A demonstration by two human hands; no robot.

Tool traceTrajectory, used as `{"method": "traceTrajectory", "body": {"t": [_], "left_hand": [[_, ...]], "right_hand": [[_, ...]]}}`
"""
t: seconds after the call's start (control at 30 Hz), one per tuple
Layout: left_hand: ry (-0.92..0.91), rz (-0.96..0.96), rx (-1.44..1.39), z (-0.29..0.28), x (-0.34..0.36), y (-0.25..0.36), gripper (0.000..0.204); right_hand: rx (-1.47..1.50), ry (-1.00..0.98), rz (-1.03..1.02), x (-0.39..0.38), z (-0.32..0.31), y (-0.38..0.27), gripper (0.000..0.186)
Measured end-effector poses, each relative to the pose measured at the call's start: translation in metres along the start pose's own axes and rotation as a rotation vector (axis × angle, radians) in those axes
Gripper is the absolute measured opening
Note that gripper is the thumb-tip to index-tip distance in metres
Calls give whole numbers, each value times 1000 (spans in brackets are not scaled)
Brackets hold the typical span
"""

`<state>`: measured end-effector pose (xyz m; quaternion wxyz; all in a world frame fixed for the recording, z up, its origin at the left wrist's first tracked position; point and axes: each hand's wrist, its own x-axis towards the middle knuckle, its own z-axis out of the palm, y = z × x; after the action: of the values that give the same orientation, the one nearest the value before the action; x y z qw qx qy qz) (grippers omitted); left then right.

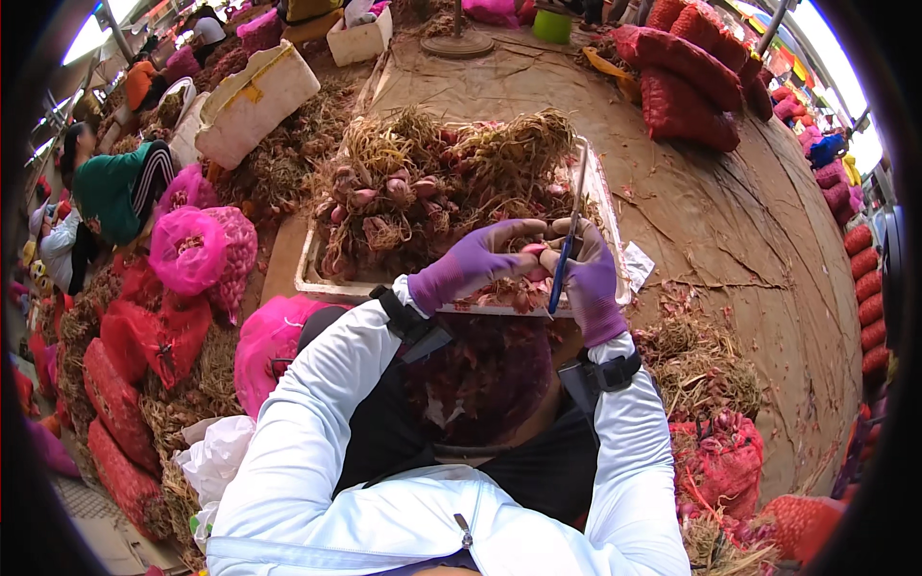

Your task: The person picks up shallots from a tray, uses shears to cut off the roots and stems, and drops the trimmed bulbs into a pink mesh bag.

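Note:
My left hand [471, 261], in a purple glove, reaches over the near side of a white foam tray [309, 267]. Its thumb and fingers close around a pink shallot [534, 252], which lies between my two hands. My right hand [591, 283], gloved the same way, grips a slim cutting tool [559, 278] with a blue handle; its thin metal blade points away from me. Whether it is scissors or a knife I cannot tell. Dry-stemmed shallots [399, 192] are heaped in the tray, and loose shallots [514, 296] lie under my hands.
Between my knees stands a dark round container [480, 384] with peelings in it. Pink mesh bags [187, 248] and red sacks [120, 398] crowd the left. A red sack [715, 461] sits near my right elbow, beside dry stems [696, 370]. A person in green [110, 197] sits far left.

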<state>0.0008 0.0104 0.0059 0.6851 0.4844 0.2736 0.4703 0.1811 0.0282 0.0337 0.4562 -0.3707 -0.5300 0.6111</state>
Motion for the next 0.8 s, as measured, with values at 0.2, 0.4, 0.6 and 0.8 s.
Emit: {"method": "traceTrajectory", "body": {"t": [0.2,0.4,0.6,0.8], "left_hand": [[-17,106,116,-1,-4,-8,49],[-141,164,160,-3,-6,1,44],[-170,-4,-242,-16,-5,5,45],[83,-1,-292,-15,-3,-11,33]], "right_hand": [[121,58,60,-1,7,-1,34],[-868,254,-196,7,-7,4,34],[202,-31,-75,9,-20,6,39],[3,-53,-250,1,7,21,44]]}}
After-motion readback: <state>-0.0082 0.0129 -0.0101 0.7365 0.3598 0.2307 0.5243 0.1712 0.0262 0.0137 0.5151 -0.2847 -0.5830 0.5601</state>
